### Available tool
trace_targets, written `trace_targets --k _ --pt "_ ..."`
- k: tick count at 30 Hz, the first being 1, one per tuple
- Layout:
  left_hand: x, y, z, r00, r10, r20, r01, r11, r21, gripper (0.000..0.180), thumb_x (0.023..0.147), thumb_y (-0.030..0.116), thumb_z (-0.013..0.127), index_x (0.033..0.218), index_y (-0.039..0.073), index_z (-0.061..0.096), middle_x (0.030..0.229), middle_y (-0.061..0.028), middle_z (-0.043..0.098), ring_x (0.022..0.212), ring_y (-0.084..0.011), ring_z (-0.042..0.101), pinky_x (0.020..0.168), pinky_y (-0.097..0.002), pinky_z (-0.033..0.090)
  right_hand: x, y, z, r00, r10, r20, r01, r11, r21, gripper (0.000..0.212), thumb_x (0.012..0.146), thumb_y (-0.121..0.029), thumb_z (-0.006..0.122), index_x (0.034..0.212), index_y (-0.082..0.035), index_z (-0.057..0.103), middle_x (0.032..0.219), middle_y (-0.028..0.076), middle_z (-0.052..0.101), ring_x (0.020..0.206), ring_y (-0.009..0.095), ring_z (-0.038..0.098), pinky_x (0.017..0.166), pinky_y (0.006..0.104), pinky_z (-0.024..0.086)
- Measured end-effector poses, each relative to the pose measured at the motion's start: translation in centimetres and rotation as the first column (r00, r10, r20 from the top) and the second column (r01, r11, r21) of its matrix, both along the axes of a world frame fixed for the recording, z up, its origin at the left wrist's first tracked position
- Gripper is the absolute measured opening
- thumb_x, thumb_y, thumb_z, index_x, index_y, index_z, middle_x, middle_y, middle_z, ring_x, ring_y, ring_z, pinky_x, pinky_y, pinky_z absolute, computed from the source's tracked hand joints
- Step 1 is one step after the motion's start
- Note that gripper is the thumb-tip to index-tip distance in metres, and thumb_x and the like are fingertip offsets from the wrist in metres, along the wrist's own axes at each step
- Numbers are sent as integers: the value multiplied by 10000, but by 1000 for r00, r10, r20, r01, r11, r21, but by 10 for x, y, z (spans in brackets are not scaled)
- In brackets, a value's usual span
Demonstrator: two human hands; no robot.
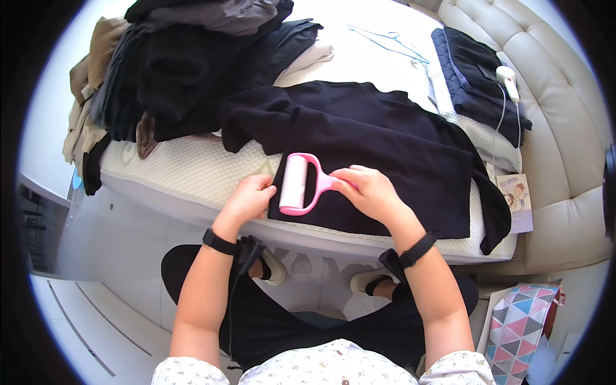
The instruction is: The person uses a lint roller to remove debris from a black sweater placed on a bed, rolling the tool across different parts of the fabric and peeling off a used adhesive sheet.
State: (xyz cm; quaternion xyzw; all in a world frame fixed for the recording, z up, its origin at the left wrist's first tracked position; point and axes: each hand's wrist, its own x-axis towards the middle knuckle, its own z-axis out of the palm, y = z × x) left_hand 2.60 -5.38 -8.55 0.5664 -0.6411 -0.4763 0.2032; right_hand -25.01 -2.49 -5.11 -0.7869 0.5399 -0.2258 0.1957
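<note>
Lint roller (325,183) of smooth pink plastic, with a glossy white cylinder (294,183) in a curved open frame, held at the left part of a matte, softly creased black long-sleeved top (391,144). The top spreads across a dimpled cream mattress (170,170). The right hand (372,192) grips the slim handle, the cylinder left of its fingers. The left hand (249,197), fingers curled, pinches the top's left edge just beside the cylinder.
</note>
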Motion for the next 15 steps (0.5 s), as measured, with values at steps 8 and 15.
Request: trace_targets --k 8,15 --pt "-1 -2 -6 1000 7 1 -7 1000 8 172 918 114 570 792 0 546 608 -86 567 448 -174 589 446 -335 467 -83 22 4 984 -45 173 21 990 139 211 902 -183 693 1031 -18 723 846 133 688 754 235 654 704 329 504" --pt "4 3 0 993 48 -105 -38 995 92 195 924 156 600 809 0 619 616 -40 576 443 -124 547 450 -291 463 -166 61 15 944 -194 267 143 970 197 199 914 -133 683 1007 40 714 848 67 698 762 116 617 702 270 484"
